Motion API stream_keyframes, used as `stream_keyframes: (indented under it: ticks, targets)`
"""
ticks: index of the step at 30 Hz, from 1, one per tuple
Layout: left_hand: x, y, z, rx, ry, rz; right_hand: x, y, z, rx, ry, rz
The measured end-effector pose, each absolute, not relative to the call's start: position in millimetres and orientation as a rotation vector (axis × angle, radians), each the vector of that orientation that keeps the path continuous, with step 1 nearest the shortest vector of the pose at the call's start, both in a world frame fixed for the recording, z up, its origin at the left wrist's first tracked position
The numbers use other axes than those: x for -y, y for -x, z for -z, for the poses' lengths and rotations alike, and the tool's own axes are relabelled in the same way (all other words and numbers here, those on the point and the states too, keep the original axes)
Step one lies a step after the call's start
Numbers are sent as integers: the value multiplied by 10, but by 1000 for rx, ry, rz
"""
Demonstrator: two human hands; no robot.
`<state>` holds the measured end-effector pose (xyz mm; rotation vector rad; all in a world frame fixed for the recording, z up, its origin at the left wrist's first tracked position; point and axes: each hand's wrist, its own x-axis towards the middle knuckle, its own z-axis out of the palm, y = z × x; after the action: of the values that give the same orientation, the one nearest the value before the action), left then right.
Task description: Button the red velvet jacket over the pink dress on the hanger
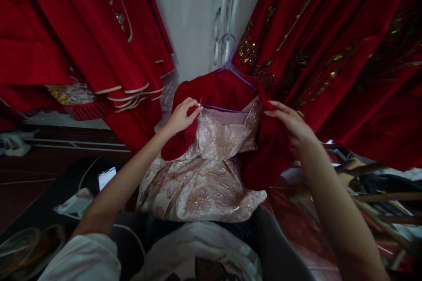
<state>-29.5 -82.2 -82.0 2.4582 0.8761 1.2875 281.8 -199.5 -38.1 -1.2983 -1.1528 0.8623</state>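
Observation:
A pink and gold brocade dress (pixel 204 175) hangs from a purple wire hanger (pixel 231 68), with a red velvet jacket (pixel 270 153) draped over its shoulders. My left hand (pixel 182 115) is closed, pinching the jacket's left front edge by the end of the hanger bar. My right hand (pixel 288 121) rests with fingers curled on the jacket's right front edge. The hanger's hook reaches up to a white fitting on the wall.
Red embroidered gowns (pixel 99 39) hang at the left and more red gold-trimmed gowns (pixel 346 52) at the right. A white wall (pixel 194 22) lies between them. A phone (pixel 107 177) and papers lie low at the left; wooden hangers (pixel 379 197) pile at the right.

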Motion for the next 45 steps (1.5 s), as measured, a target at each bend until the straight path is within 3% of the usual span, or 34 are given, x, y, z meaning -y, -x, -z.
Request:
stream_keyframes:
  ticks: [5, 16, 23, 38, 45]
  targets:
    - [777, 110, 925, -914, -2403, -1318, 1570, -2513, 651, 1312, 1200, -582]
    - [892, -306, 1208, -991, -2482, -1224, 1209, -1804, 1171, 1519, 1037, -571]
    - [960, -276, 1272, -1120, -2224, -1425, 1268, -1860, 1190, 1468, 974, -633]
    - [1040, -221, 1058, -980, -2570, -1183, 1363, -1846, 1086, 1527, 1019, -377]
    - [999, -237, 915, -976, -2587, -1127, 1375, -1871, 1056, 1484, 998, -470]
